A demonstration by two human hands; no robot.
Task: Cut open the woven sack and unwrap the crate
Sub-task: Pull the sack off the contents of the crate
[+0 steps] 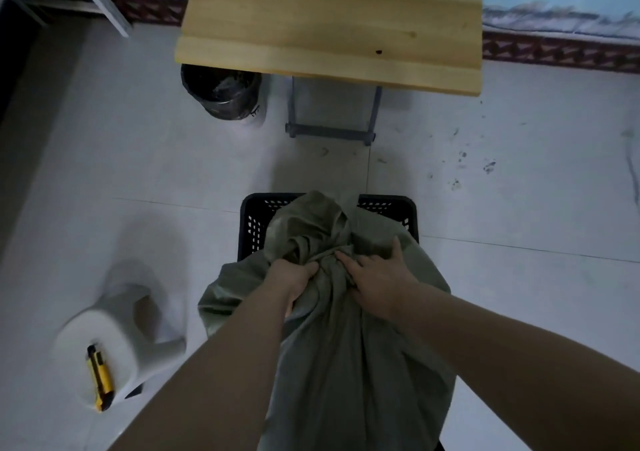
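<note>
A grey-green woven sack [332,346] covers most of a black perforated plastic crate [254,222] standing on the floor; only the crate's far rim and corners show. My left hand [294,277] grips a bunched fold of the sack near its top. My right hand [377,277] lies on the sack just to the right, fingers spread flat and pressing the cloth. A yellow utility knife [100,378] lies on a white stool at lower left, apart from both hands.
The white plastic stool [128,329] stands left of the crate. A wooden table [329,24] on a grey metal frame stands ahead, with a black bin [221,92] beside its left leg. Pale floor tiles surround the crate.
</note>
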